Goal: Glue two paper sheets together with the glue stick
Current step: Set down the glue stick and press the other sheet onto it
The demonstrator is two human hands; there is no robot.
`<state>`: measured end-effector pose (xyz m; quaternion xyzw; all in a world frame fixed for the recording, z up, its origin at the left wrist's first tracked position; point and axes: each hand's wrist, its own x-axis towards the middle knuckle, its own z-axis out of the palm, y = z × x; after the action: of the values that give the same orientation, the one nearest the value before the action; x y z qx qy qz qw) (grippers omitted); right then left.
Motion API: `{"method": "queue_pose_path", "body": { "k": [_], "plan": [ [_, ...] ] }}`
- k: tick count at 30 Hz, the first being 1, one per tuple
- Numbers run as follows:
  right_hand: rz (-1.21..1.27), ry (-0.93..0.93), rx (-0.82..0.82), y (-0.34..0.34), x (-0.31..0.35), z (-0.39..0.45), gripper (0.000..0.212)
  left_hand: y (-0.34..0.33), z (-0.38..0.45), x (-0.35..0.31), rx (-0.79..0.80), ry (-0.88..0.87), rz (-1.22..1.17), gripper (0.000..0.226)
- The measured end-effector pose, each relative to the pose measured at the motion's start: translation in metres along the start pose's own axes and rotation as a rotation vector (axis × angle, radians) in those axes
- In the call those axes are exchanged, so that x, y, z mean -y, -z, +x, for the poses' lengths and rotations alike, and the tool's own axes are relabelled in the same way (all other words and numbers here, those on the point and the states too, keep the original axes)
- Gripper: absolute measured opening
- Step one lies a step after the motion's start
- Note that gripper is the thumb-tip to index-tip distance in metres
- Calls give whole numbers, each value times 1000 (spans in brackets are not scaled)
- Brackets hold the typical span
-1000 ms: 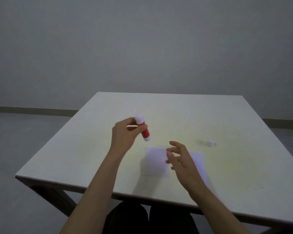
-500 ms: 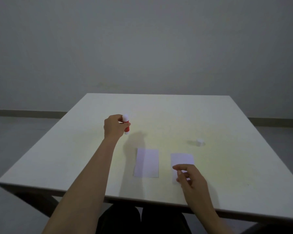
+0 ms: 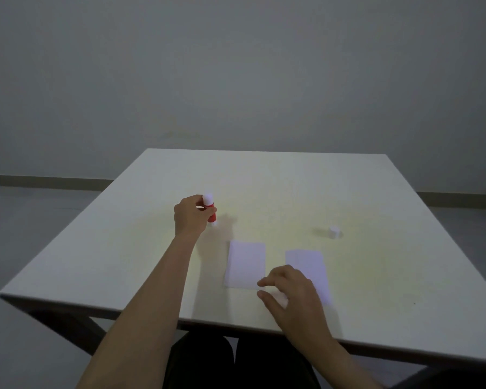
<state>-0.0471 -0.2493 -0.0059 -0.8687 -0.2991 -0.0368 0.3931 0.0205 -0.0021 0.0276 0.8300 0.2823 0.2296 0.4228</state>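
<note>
Two small white paper sheets lie side by side on the white table (image 3: 124, 262): the left sheet (image 3: 245, 263) and the right sheet (image 3: 310, 266). My left hand (image 3: 190, 216) holds the red glue stick (image 3: 210, 211) upright, its base at the table, behind and left of the sheets. The stick's white glue end points up. My right hand (image 3: 291, 294) hovers low over the near edge between the sheets, fingers spread toward the left sheet's near right corner, covering part of the right sheet. It holds nothing.
The glue stick's white cap (image 3: 334, 232) stands on the table to the right, behind the right sheet. The table's near edge runs just in front of my right wrist. My dark-clothed legs (image 3: 236, 360) are under the table.
My left hand has carried the glue stick away to the left rear and lowered it to the table. My right hand has dropped to the sheets' near edge and shifted left toward the left sheet.
</note>
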Motion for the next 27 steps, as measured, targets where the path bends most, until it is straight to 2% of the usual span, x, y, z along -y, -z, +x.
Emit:
{"method": "queue_pose_path", "body": {
  "k": [7, 8, 12, 15, 19, 23, 27],
  "plan": [
    [-431, 186, 51, -25, 36, 36, 20, -5, 1, 7, -17, 4, -33, 8],
    [-454, 191, 79, -28, 39, 40, 26, -6, 1, 8, -12, 7, -48, 13],
    [-630, 156, 150, -37, 51, 46, 45, -5, 1, 11, -14, 14, -77, 73],
    [-667, 197, 106, -42, 50, 46, 49, -1, -8, 17, -127, 1, -105, 84],
    [-734, 184, 153, -38, 59, 44, 43, 3, -34, 33, -251, 61, -223, 79],
    [-778, 284, 64, -37, 65, 42, 14, 9, -57, 45, -244, 132, -288, 65],
    [-801, 344, 14, -42, 70, 38, 15, 18, -75, 41, -195, 125, -314, 40]
  ]
}}
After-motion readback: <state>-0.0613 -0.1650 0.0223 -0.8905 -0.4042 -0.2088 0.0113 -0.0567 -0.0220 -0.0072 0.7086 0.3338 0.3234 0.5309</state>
